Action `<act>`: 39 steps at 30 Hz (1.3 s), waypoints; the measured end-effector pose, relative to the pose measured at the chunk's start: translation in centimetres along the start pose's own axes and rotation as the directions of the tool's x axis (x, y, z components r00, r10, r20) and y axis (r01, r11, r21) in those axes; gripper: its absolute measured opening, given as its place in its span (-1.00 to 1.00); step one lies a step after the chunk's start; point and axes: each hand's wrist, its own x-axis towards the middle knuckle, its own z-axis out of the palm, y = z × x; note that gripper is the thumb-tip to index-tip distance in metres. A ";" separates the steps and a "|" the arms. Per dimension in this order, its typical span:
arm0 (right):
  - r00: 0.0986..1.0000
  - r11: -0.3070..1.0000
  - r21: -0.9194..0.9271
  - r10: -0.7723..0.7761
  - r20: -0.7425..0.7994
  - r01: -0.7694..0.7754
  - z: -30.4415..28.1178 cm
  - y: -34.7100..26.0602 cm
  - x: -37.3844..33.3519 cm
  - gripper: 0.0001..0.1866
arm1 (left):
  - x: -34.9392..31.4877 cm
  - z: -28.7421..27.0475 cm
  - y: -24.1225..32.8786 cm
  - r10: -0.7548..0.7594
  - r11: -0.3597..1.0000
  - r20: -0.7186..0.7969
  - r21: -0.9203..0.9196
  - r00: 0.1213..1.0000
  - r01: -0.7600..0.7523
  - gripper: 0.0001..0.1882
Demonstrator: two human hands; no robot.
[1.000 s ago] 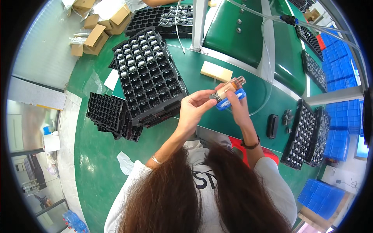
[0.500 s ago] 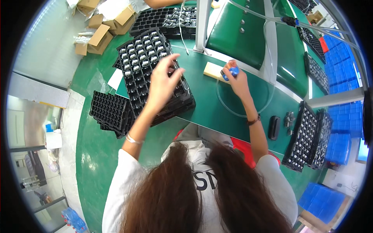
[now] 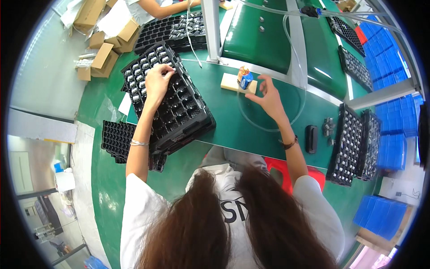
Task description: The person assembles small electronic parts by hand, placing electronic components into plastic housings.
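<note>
My left hand (image 3: 156, 81) reaches into the black compartment tray (image 3: 188, 117) on the green table, fingers pinched over one of the small silver parts (image 3: 147, 62) in its far rows. Whether a part is gripped is hidden. My right hand (image 3: 268, 96) hovers open, fingers spread, just right of a small orange and blue piece (image 3: 244, 78) that stands on a cream block (image 3: 231, 83). The hand no longer touches that piece.
A stack of empty black trays (image 3: 117, 138) lies left. More filled trays (image 3: 347, 149) sit right, beside a black oblong object (image 3: 311, 138) and loose metal parts (image 3: 329, 126). Cardboard boxes (image 3: 104, 52) lie far left. Another person's arm (image 3: 157, 8) works at the far tray. Blue bins (image 3: 395, 134) stand right.
Both hands held the orange and blue piece together; the right set it on the cream block and let go, while the left moved out to the tray's silver parts.
</note>
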 end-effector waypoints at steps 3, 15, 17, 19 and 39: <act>0.999 1.000 0.006 0.022 0.034 -0.022 -0.2 0.0 -0.7 -0.33 | 0.3 -1.5 -0.1 -0.074 0.930 0.004 -0.360 0.997 0.071 -0.83; 0.954 0.980 -0.072 -0.197 -0.224 0.186 4.4 -0.7 2.2 -0.40 | -9.9 -0.1 13.0 0.006 -0.156 0.577 -0.806 0.817 0.571 -0.81; 0.950 0.984 -0.070 -0.178 -0.256 0.165 4.9 -0.6 2.5 -0.48 | -11.3 1.3 13.7 0.006 -0.200 0.627 -0.762 0.779 0.616 -0.81; 0.964 0.988 0.043 -0.133 -0.230 0.147 4.8 -1.1 2.5 -0.61 | -12.4 2.3 14.3 -0.026 -0.226 0.685 -0.713 0.728 0.663 -0.81; 0.930 0.961 -0.041 -0.277 -0.243 0.275 3.7 3.0 12.4 -0.69 | -13.8 5.3 14.1 0.018 -0.267 0.750 -0.633 0.661 0.727 -0.63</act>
